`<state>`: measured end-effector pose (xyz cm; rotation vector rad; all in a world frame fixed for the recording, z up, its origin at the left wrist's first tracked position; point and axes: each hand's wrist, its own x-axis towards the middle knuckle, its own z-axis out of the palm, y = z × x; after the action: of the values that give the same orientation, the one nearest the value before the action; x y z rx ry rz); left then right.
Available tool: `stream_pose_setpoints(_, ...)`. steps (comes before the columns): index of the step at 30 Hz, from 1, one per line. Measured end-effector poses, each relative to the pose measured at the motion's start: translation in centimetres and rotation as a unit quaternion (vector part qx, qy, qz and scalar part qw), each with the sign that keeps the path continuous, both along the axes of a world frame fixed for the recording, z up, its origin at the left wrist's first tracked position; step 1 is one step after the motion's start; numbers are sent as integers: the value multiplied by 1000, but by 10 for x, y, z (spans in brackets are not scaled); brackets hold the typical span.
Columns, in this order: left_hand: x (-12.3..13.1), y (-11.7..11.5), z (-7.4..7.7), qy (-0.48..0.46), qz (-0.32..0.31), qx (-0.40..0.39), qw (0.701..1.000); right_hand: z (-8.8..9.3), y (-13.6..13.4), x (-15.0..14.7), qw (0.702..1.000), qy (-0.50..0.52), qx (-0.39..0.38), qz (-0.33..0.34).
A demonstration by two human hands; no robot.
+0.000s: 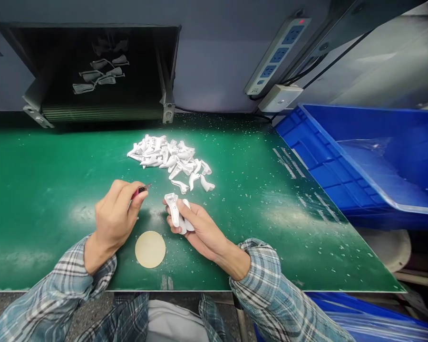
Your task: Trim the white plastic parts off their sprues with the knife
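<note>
My left hand (116, 213) is closed around a small knife (141, 189) with a dark red handle, its short blade pointing right. In my right hand (203, 230) are a few white plastic parts (172, 209), the front one pinned under the thumb. The knife is a little to the left of these parts and apart from them. Beyond both hands lies a loose pile of similar white plastic parts (164, 152). A round cream-coloured disc (150, 249) rests flat on the table between my wrists.
On the green table (253, 204) small white scraps are scattered. A conveyor belt (103, 111) at the back left carries joined white parts (100, 76). A blue crate (342, 156) stands at the right edge. A power strip (278, 54) hangs on the back wall.
</note>
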<state>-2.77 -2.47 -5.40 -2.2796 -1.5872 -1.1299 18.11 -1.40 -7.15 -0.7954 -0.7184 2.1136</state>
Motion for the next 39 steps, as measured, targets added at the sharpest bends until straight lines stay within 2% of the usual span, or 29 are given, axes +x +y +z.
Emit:
stream_pose_setpoints(2,3,-1,2,-86,-25,-101,991,0,0,0,1000,-11,3,-8)
stream_pose_setpoints(3,6,-2,2,-137,-54,-182,972,1,0,0,1000,-18,8,-18)
stream_pose_setpoints(5,13,-4,3,-246,-113,-338,902,0,0,0,998,-31,26,-41)
stream_pose_setpoints(6,15,-4,4,-294,-133,-384,865,0,0,0,998,-36,37,-44)
stream_pose_setpoints(7,17,-4,5,-331,-145,-403,841,-1,0,1,997,-38,49,-38)
stream_pose_setpoints(8,18,-4,6,-354,-144,-398,834,-2,0,2,997,-36,58,-27)
stream_pose_setpoints(10,16,-2,9,-346,-125,-355,860,-4,0,3,998,-25,63,3)
stream_pose_setpoints(13,10,-1,9,-264,-133,-295,908,-4,1,3,999,2,37,32)
stream_pose_setpoints(15,6,-1,7,-213,-146,-265,929,-2,2,2,998,17,15,52)
stream_pose_setpoints(17,2,-1,5,-183,-126,-243,944,-1,2,2,998,32,-4,61)
stream_pose_setpoints(22,1,-4,1,-130,-83,-270,951,-1,4,3,997,56,-41,24)
stream_pose_setpoints(27,6,-6,0,10,-66,-166,984,-1,3,3,998,54,-38,23)
stream_pose_setpoints(31,9,-7,2,44,-81,-158,983,0,2,3,998,43,-38,24)
stream_pose_setpoints(39,13,-9,2,111,-61,-140,982,3,0,3,999,28,-5,14)
